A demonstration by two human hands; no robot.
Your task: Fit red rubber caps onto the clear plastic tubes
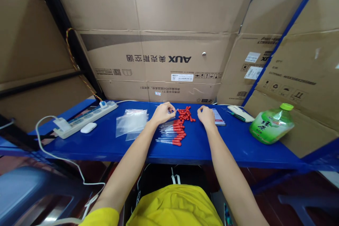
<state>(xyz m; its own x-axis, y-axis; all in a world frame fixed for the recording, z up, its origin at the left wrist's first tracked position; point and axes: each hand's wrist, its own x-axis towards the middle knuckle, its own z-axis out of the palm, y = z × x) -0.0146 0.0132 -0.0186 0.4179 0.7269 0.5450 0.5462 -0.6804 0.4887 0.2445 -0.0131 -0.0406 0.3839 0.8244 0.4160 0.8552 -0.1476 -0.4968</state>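
Observation:
On the blue table [106, 144] lies a row of several clear glass droppers with red rubber bulbs [173, 134]. Behind them sits a loose heap of red bulbs [186, 114]. My left hand [163, 112] is closed in a pinch at the left edge of that heap, holding what looks like a thin clear tube with its tip toward the bulbs. My right hand [207, 116] rests curled on the table just right of the heap, with its fingers closed; what they hold, if anything, is hidden.
Clear plastic bags [131, 121] lie left of my left hand. A white power strip [84, 119] and a white case [88, 128] sit far left. A phone [218, 117], a white device [240, 113] and a tilted green tea bottle [272, 124] stand right. Cardboard boxes [164, 42] wall the back.

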